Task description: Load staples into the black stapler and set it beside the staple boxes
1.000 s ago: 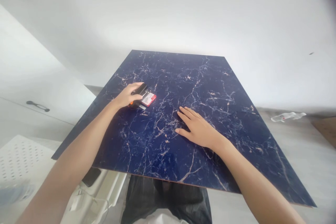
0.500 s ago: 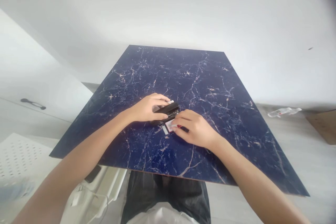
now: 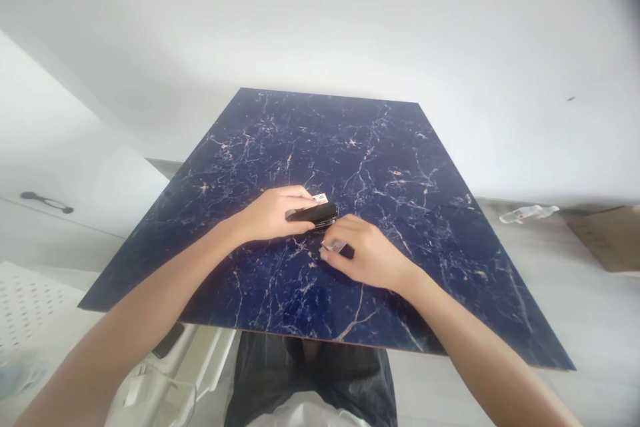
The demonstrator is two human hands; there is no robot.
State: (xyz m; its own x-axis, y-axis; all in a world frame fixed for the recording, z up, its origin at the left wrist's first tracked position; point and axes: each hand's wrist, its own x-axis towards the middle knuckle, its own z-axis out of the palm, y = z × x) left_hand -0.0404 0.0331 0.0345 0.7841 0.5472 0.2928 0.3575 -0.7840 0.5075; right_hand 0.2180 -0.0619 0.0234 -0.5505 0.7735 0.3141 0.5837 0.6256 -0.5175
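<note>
Near the middle of the table, my left hand (image 3: 273,215) is closed around a black stapler (image 3: 320,215), fingers on its far side and thumb on the near side. A metal strip shows along the stapler's near edge. A small white piece with printing (image 3: 320,199) sticks out beyond the fingers, just behind the stapler. My right hand (image 3: 367,250), its fingers curled, pinches a small white packet (image 3: 336,246) close to the stapler's right end. The fingers cover much of the packet. A dark patch shows under the palm; I cannot tell what it is.
The dark blue marbled table (image 3: 320,147) has its near edge at my lap. On the floor to the right lie a clear plastic bottle (image 3: 529,213) and a cardboard box (image 3: 607,238). At lower left are a perforated white surface (image 3: 30,300), a dark phone-like object (image 3: 167,340) and a cable.
The stapler's parts have come closer together in my left hand. My right hand has drawn the white and red packet slightly away from it, and the packet is now mostly covered.
</note>
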